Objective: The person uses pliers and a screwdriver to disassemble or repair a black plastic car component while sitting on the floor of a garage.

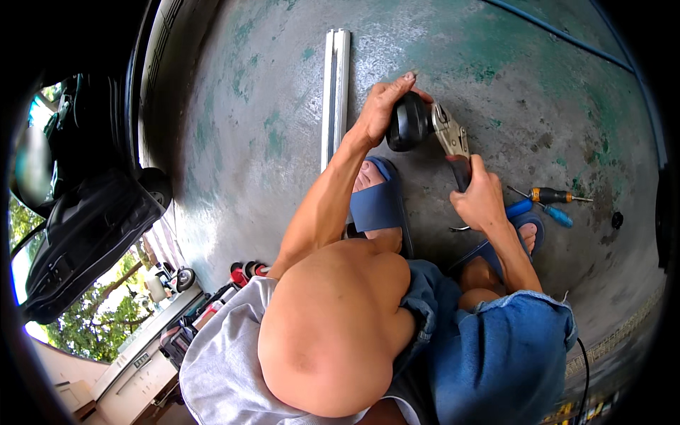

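Note:
My left hand (382,106) is wrapped round the far side of a black, rounded, wheel-like part (406,126), held above the floor. In my right hand (482,197) are silver locking pliers (449,132), gripped by their dark handles. The jaws of the pliers are at the right side of the black part, around its centre. Exactly what they bite on is too dark to make out. My left thumb points up past the part, while several of its fingers are hidden behind it.
A long silver metal rail (336,99) lies on the worn floor to the left. By my right blue sandal (489,251) are an orange-and-black screwdriver (550,195), a blue-handled tool (559,215) and a small black round piece (617,220). A blue hose (567,37) runs along the far right.

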### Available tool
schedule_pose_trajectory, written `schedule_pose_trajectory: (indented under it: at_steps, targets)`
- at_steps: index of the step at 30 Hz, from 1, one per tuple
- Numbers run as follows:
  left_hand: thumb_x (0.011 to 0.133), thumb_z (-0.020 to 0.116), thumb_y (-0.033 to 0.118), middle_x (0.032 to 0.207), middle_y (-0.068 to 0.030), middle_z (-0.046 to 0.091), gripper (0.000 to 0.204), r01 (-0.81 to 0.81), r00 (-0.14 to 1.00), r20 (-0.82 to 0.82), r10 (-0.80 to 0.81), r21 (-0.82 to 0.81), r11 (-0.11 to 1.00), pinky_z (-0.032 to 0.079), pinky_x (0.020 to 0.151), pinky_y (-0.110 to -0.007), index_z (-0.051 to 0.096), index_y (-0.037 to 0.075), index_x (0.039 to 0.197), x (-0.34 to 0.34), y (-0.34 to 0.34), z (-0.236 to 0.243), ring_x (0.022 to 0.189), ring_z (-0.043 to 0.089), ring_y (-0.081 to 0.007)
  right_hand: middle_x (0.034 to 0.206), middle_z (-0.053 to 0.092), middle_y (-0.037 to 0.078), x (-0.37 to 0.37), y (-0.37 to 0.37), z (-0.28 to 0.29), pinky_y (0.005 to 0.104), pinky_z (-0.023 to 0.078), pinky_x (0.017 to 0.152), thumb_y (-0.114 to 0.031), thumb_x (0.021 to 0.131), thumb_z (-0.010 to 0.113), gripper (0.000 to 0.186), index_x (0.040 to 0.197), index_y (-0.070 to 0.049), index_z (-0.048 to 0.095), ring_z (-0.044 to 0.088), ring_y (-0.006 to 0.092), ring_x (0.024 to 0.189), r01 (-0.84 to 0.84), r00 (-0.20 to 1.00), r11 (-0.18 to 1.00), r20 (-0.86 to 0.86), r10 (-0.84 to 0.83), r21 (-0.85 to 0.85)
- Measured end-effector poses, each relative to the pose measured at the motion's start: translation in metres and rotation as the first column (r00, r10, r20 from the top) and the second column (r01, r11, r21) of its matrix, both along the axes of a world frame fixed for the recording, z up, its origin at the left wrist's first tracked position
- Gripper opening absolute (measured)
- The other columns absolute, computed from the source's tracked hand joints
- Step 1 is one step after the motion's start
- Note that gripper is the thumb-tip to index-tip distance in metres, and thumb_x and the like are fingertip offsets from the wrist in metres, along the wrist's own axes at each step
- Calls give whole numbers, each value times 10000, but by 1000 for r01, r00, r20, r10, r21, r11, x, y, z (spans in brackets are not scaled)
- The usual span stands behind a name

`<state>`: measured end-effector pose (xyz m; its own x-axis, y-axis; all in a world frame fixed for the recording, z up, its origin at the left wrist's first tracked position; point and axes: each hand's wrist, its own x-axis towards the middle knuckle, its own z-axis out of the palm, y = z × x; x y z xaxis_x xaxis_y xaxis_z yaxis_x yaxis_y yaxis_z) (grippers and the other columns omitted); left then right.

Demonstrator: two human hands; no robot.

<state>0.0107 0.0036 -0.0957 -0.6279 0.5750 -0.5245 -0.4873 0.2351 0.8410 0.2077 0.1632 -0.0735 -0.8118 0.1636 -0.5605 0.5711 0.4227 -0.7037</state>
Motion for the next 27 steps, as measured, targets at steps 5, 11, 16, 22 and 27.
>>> schedule_pose_trajectory:
  at_steps: [5, 11, 16, 22, 27]
  targets:
    - [972, 587, 360, 809, -120, 724, 472, 1, 999, -52, 11, 224, 975, 520, 681, -271, 748, -81, 929, 14, -14, 16, 715, 653, -137, 755, 608, 252, 7, 2, 13, 507, 474, 686, -34, 705, 664, 417, 1103, -27, 540, 616, 492, 753, -13, 975, 988, -217, 47, 156]
    - [912, 522, 284, 815, -172, 722, 446, -138, 940, -279, 195, 209, 968, 527, 712, -292, 723, -114, 916, 22, -19, 86, 730, 667, -192, 818, 648, 238, -11, 10, 62, 515, 511, 673, -21, 688, 711, 397, 1030, -23, 510, 647, 476, 774, -36, 943, 953, -306, 131, 299]
    - [895, 564, 184, 842, -116, 714, 303, -205, 906, -353, 233, 117, 972, 483, 682, -253, 727, -69, 924, 38, -20, 103, 747, 621, -126, 798, 624, 246, -6, 10, 72, 525, 498, 665, -20, 684, 707, 381, 1000, -4, 495, 638, 478, 766, -66, 954, 932, -250, 163, 356]
    - [879, 575, 222, 821, -84, 693, 320, -254, 874, -388, 292, 147, 956, 440, 666, -257, 733, -53, 922, 65, -27, 98, 739, 584, -111, 818, 614, 212, 7, 8, 66, 507, 507, 654, -25, 641, 732, 419, 979, -18, 485, 641, 455, 786, -111, 928, 880, -268, 257, 461]
    - [891, 559, 207, 815, -95, 696, 329, -277, 796, -515, 319, 159, 948, 435, 645, -260, 733, -72, 881, 60, -19, 107, 709, 576, -123, 839, 623, 195, -1, 11, 74, 498, 513, 651, -33, 621, 748, 438, 966, -26, 480, 646, 443, 793, -84, 933, 872, -269, 239, 483]
